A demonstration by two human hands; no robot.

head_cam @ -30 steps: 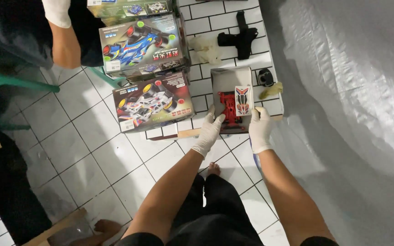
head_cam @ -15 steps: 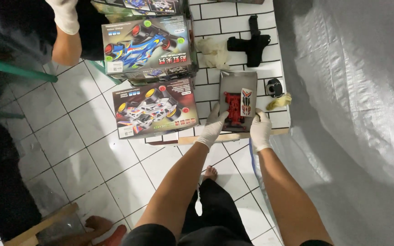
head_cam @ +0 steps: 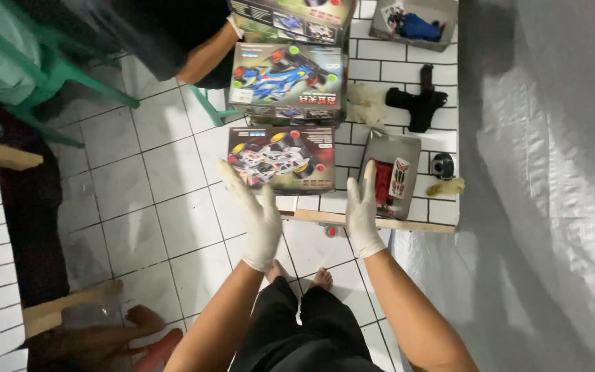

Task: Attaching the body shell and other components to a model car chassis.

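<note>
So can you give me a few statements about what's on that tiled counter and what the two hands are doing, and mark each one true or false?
1. Both the left hand and the right hand wear white gloves. True.
2. The left hand grips the boxed toy car with the white car picture. False: its fingers are spread open just in front of that box, holding nothing.
3. The open grey tray holds red parts. True.
4. The black tool lies inside the grey tray. False: it lies apart on the tiled counter, farther back.
5. The right hand is at the near edge of the grey tray. True.
</note>
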